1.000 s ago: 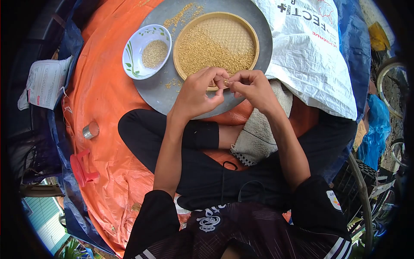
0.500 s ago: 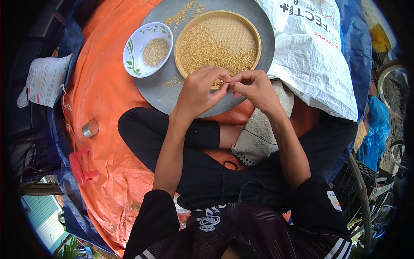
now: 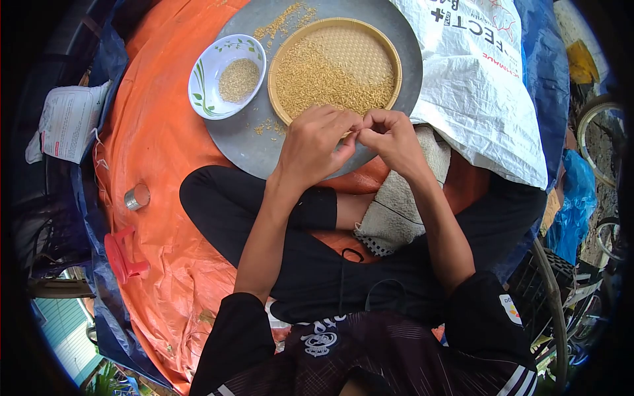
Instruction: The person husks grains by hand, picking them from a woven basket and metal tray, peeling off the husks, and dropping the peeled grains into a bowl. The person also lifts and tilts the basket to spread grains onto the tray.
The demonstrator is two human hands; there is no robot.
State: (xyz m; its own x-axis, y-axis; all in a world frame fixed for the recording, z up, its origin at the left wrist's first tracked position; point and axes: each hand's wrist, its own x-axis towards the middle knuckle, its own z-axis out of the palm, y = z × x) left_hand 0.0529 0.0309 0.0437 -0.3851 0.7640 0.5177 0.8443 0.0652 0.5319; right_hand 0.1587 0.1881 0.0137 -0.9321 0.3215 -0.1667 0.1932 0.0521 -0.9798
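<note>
My left hand [image 3: 318, 142] and my right hand [image 3: 395, 140] meet fingertip to fingertip at the near rim of a round woven bamboo tray [image 3: 279, 109]. Both are closed in a pinch; whatever is between the fingertips is too small to make out. Golden unhusked rice grains [image 3: 310, 79] cover much of the tray, with bare weave at its upper right. Left of it, a white bowl with green leaf patterns [image 3: 203, 82] holds a small heap of paler grains [image 3: 239, 80]. Bowl and tray both rest on a large round grey metal tray [image 3: 231, 135], where some loose grains [image 3: 284, 23] lie scattered.
An orange tarp [image 3: 165, 198] covers the ground. A white printed sack [image 3: 475, 99] lies at the right, near a grey cloth [image 3: 399, 204] by my crossed legs. At the left are a small tin can [image 3: 137, 197] and a red plastic stool-like object [image 3: 125, 256].
My joined hands have shifted slightly to the right and down, still pinching together. Bowl, tray and grains look the same.
</note>
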